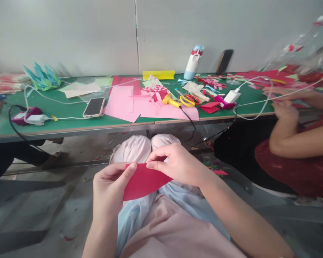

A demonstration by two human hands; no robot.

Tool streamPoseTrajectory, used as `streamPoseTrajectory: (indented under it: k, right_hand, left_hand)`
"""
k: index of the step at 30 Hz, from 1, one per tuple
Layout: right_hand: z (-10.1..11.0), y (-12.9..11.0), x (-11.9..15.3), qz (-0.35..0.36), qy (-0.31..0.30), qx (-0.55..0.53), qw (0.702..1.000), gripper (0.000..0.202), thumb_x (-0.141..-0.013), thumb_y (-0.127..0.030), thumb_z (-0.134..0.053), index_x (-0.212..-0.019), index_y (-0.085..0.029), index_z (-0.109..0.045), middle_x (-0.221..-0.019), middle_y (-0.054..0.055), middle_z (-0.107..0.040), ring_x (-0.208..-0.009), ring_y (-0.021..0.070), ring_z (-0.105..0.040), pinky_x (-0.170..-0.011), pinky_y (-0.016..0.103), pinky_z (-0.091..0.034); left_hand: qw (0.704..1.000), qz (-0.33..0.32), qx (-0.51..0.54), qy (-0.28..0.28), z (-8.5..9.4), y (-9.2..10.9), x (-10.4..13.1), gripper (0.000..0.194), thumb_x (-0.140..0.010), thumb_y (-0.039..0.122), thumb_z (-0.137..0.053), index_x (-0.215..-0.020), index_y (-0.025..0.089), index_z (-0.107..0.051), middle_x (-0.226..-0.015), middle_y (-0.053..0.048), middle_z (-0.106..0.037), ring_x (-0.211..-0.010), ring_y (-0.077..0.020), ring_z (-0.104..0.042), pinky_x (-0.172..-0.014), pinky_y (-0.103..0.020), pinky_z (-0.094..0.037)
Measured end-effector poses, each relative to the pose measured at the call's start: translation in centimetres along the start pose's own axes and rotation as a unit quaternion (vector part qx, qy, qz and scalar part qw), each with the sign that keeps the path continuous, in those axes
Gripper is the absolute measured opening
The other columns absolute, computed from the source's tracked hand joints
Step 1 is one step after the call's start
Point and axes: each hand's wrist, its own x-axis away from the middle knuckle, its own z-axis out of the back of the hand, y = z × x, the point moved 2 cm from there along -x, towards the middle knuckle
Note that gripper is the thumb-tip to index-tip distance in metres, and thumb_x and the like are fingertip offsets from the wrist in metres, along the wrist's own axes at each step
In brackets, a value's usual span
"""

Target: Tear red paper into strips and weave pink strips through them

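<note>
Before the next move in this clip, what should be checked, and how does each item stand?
1. Left hand pinching the red paper: ok.
2. Right hand pinching the paper's upper edge: ok.
3. Yellow glue gun set down on the table: ok.
4. Glue gun hot: cannot tell.
5. Yellow-handled scissors lying on the table: ok.
6. Co-worker's hand apart from the red paper: ok.

Green tbl (70, 111) w/ pink ppr sheets (120, 102), wht-edged phone (94, 107), btl (192, 66) & red ppr (209, 108) on it.
</note>
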Motion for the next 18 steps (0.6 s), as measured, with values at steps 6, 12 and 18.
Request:
streamPoseTrajectory:
  k: [6,12,18]
  right_hand:
    - [0.02,0.46,-0.18,-0.011,-0.014,-0.027,0.999,0.015,-0.083,-0.028,-0.06,-0.08,-0.019,-0.071,-0.08,0.0,-0.072,-0.073,0.0125,-0.063,-0.068,0.023,-0.044]
    - [-0.27,0.44,-0.22,-0.022,-0.032,-0.039,0.998,0.014,-0.082,-0.027,-0.06,-0.08,-0.019,-0.071,-0.081,0.0,-0.073,-0.074,0.0134,-0.064,-0.067,0.023,-0.045]
    - [-0.39,0.43,-0.28,-0.028,-0.031,-0.016,0.999,0.014,-0.082,-0.026,-0.059,-0.078,-0.019,-0.071,-0.079,0.0,-0.073,-0.073,0.0126,-0.064,-0.065,0.023,-0.043]
  left_hand:
    - [0.999,-0.023,-0.022,0.005,-0.13,0.24,0.32,0.022,-0.049,0.032,-0.085,-0.06,0.018,-0.073,-0.058,-0.003,-0.07,-0.05,-0.0147,-0.06,-0.043,-0.022,-0.047]
    - [0.999,-0.013,-0.017,-0.029,-0.11,0.54,0.38,0.019,-0.054,0.03,-0.082,-0.056,0.018,-0.067,-0.052,0.002,-0.063,-0.045,-0.0116,-0.055,-0.041,-0.02,-0.04]
    - [0.995,0.013,-0.053,-0.087,-0.48,0.5,0.17,0.027,-0.062,0.041,-0.076,-0.059,0.016,-0.065,-0.049,0.0,-0.06,-0.041,-0.0107,-0.053,-0.039,-0.019,-0.038]
